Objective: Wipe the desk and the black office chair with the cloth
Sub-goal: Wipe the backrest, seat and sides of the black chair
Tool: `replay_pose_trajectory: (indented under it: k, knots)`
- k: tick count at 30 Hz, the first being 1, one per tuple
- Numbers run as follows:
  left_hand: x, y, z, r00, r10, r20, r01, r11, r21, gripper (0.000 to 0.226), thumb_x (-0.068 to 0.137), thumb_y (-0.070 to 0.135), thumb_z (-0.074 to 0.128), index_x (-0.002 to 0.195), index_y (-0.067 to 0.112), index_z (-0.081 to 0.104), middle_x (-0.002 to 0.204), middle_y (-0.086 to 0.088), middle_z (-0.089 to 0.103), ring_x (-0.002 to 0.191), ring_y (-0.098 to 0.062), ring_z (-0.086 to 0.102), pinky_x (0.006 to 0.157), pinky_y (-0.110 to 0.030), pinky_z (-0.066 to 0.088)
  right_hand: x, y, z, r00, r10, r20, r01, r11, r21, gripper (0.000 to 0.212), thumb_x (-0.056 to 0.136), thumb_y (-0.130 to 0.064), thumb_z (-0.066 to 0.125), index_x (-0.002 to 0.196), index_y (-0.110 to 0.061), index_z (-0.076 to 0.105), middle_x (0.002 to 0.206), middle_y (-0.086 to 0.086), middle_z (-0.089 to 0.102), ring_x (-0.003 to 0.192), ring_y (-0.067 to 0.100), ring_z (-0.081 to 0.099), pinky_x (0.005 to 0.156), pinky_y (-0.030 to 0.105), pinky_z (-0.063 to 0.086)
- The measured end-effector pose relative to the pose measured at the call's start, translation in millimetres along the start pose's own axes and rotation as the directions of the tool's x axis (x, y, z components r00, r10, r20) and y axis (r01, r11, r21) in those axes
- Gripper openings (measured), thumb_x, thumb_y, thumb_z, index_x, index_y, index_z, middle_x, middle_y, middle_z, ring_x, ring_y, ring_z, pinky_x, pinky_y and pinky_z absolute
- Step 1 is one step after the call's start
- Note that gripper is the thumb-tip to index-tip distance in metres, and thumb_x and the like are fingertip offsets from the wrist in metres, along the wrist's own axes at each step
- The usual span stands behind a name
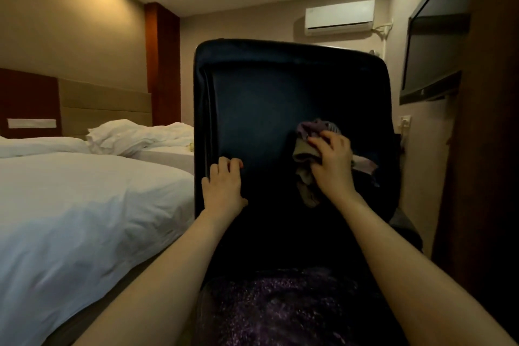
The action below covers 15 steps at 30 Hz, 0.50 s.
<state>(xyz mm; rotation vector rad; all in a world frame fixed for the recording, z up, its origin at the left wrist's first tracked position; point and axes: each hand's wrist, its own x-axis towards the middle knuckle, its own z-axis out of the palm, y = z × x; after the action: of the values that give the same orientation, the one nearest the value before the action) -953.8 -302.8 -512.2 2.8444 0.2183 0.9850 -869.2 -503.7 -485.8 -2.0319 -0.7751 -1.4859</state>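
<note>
Cloth (304, 153): soft, floppy. Grips it bunched in right hand (332, 166). Presses left hand (224, 185), flat and holding nothing, on smooth chair (266, 98) back near its edge.

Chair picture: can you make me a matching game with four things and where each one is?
Things:
1 cloth
2 left hand
3 air conditioner
4 bed

Places:
a high on the far wall
b gripped by the right hand, against the back of the chair
c resting on the chair, near its left edge
d left of the chair, with white sheets

Pairs: 1-b, 2-c, 3-a, 4-d
</note>
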Motion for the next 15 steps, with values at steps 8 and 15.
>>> replay_pose_trajectory:
  k: [8, 15]
  knots:
    - [8, -1, 1, 1.0, -0.024, 0.0, 0.024, 0.997, 0.068, 0.074, 0.073, 0.026, 0.075, 0.132, 0.018, 0.03, 0.131, -0.007, 0.029, 0.12, -0.027, 0.033, 0.091, -0.041, 0.038, 5, -40, 50, 0.978, -0.067, 0.198, 0.075, 0.997, -0.034, 0.045, 0.066, 0.003, 0.069, 0.11, -0.004, 0.068, 0.107, 0.016, 0.063, 0.108, 0.041, 0.052, 0.089, 0.036, 0.022]
    - [8, 14, -17, 0.992, -0.081, 0.1, 0.063, 0.983, 0.172, 0.074, 0.077, 0.028, 0.072, 0.134, 0.011, 0.028, 0.135, -0.011, 0.03, 0.125, -0.031, 0.033, 0.097, -0.047, 0.035, -24, -32, 16, 0.743, -0.161, 0.65, 0.297, 0.949, -0.104, 0.04, 0.082, -0.011, 0.06, 0.122, -0.02, 0.063, 0.129, 0.004, 0.052, 0.128, 0.03, 0.034, 0.099, 0.037, 0.022]
